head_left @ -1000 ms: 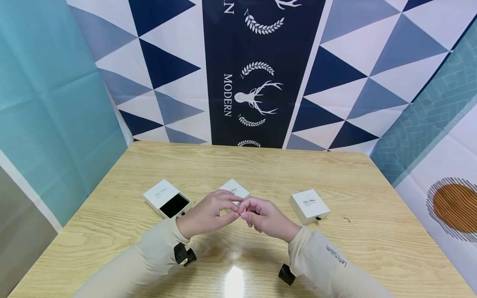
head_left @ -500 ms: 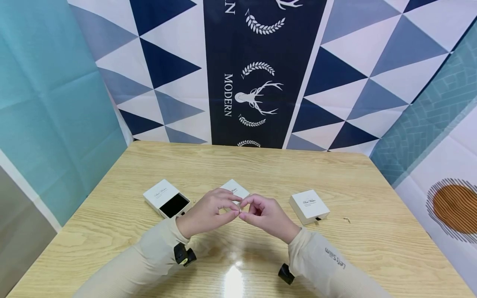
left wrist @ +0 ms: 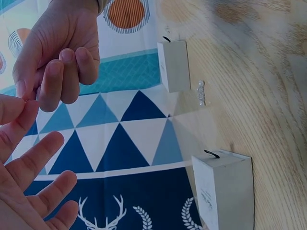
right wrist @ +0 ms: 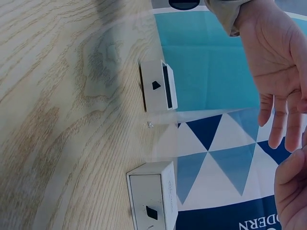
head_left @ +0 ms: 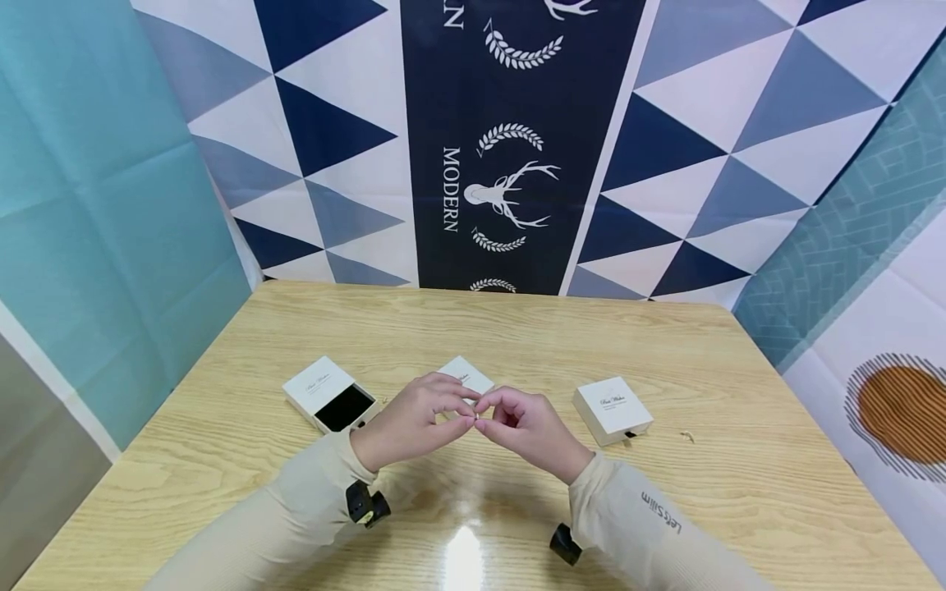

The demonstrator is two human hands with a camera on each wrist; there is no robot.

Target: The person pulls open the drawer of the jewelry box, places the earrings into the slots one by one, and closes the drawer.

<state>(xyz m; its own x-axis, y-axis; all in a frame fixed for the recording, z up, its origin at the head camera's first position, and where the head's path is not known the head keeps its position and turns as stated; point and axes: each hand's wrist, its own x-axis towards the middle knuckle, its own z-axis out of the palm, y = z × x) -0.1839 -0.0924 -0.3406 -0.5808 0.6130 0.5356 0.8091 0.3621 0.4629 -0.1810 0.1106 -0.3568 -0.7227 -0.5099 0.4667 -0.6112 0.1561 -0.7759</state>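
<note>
Both hands meet by their fingertips above the table. Between them is a tiny shiny piece of jewellery (head_left: 476,417), too small and covered to tell its exact kind. My left hand (head_left: 416,419) pinches it with thumb and forefinger, the other fingers spread loosely in the left wrist view. My right hand (head_left: 532,428) pinches it from the other side, its remaining fingers curled in the left wrist view. Just behind the hands sits a white gift box (head_left: 464,373), partly covered by the fingers.
A white box (head_left: 319,382) with its dark-lined drawer pulled partway out stands at left; a closed white box (head_left: 613,409) is at right. A small shiny trinket (head_left: 688,437) lies beside the right box, another trinket (right wrist: 150,124) near the left one. Wooden table (head_left: 517,336) underneath.
My right fingers have shifted slightly, the forefinger arching more and the other fingers tucking out of sight. The left hand stays nearly still. The boxes have not moved.
</note>
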